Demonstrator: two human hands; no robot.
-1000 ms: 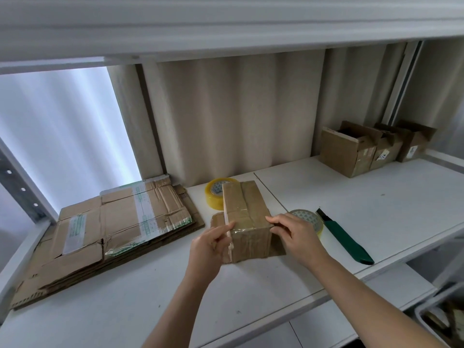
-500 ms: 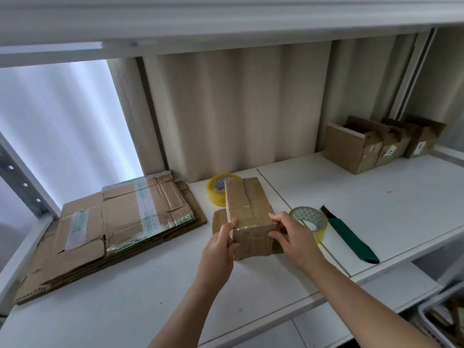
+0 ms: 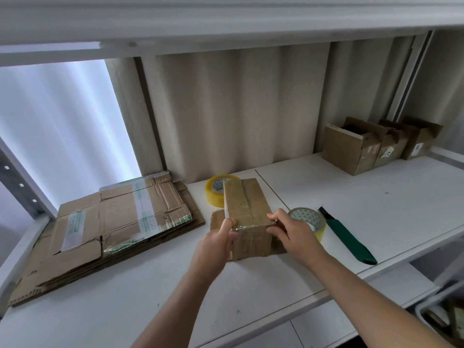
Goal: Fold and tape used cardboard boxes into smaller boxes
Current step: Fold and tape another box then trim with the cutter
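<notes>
A small taped cardboard box [image 3: 247,209] stands on the white shelf [image 3: 351,202] in the middle of the head view. My left hand [image 3: 213,243] grips its near left corner, thumb on the top edge. My right hand [image 3: 292,231] holds the near right corner, fingers curled over the top edge and side. Clear tape runs along the box's top and front. A flat cardboard scrap [image 3: 217,218] lies under the box, showing at its left.
A yellow tape roll [image 3: 213,194] stands behind the box, another roll [image 3: 312,221] right of my right hand. A green-handled cutter [image 3: 351,242] lies near the shelf's front edge. Flattened boxes [image 3: 100,227] are stacked at left. Three open small boxes [image 3: 351,149] stand at back right.
Both hands shifted slightly on the box's near end; my left thumb moved up onto the top edge. The box has barely moved.
</notes>
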